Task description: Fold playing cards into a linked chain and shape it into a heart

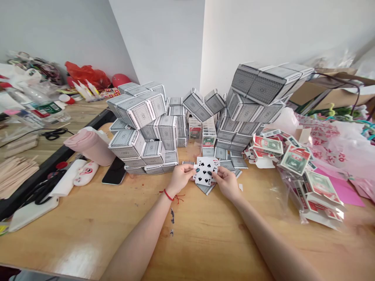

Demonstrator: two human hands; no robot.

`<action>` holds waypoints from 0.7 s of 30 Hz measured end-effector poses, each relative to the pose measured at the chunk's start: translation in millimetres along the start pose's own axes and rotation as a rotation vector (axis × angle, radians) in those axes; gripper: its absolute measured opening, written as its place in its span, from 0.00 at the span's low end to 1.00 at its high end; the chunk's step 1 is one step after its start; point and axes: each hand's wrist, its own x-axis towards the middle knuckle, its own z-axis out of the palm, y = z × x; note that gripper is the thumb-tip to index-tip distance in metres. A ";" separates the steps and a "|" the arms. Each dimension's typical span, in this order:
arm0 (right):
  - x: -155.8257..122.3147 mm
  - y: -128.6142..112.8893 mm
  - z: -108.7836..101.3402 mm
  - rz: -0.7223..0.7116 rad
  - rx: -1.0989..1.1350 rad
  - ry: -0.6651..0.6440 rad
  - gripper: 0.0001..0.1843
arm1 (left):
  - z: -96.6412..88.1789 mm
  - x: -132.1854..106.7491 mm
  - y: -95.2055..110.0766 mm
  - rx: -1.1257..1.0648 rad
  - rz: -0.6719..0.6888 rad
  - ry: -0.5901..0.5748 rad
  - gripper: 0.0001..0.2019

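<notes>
White rectangular paper playing cards (204, 176), five of spades uppermost, are held above the glossy brown wooden counter (202, 238), clamped by fingers (188, 173) of left hand (181, 178) and right hand (229, 184), near grey-patterned boxy card stacks (131, 142).

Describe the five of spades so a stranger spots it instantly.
On the table, before the grey card stacks, the left hand and right hand hold some cards. The five of spades fronts them, its face showing; the loose cards behind show patterned backs.
</notes>
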 end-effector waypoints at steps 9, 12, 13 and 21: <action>1.5 2.1 -3.6 0.016 0.042 -0.048 0.18 | -2.1 0.7 2.0 -0.075 -0.061 -0.039 0.09; 1.5 0.8 -3.9 0.028 0.034 -0.041 0.18 | -1.9 -0.1 3.2 -0.074 -0.062 -0.031 0.09; 1.2 -0.3 -3.9 0.027 0.038 -0.046 0.18 | -2.1 -0.5 3.6 -0.082 -0.067 -0.029 0.09; 1.1 -9.7 -6.6 0.053 0.118 -0.097 0.19 | -9.6 -4.1 9.7 -0.343 -0.189 -0.235 0.11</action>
